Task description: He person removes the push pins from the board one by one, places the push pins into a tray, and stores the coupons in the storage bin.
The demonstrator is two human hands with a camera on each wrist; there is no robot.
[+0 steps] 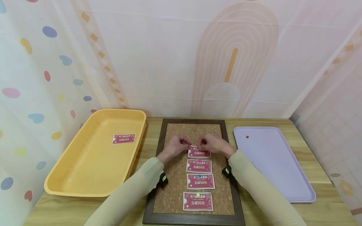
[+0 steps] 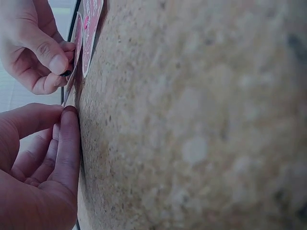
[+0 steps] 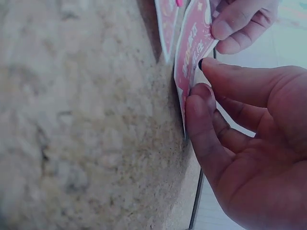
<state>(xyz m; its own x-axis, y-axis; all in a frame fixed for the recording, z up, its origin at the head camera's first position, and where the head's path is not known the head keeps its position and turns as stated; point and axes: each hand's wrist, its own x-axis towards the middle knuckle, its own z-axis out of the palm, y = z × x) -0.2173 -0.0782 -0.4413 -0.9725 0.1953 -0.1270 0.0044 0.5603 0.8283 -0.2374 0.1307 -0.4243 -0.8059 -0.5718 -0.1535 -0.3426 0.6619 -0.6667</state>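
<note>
My left hand (image 1: 176, 145) pinches the upper left corner of a red paper coupon (image 1: 199, 153) on a cork board (image 1: 169, 194). At the coupon's top edge, my right hand (image 1: 214, 143) holds a small black push pin (image 3: 201, 63) at the thumb tip, with its index finger against the paper. In the right wrist view this coupon stands slightly off the cork. Below it, three similar coupons lie in a column, with a pink pin (image 1: 199, 161), a blue pin (image 1: 199, 175) and a yellow-green pin (image 1: 198, 194) near their top edges.
To the left stands a yellow tray (image 1: 93, 179) with one more coupon (image 1: 123, 139) inside. A lilac tray (image 1: 274, 163) lies to the right, with a small red pin (image 1: 247, 137) on it. A patterned curtain (image 1: 158, 62) hangs behind the wooden table (image 1: 319, 175).
</note>
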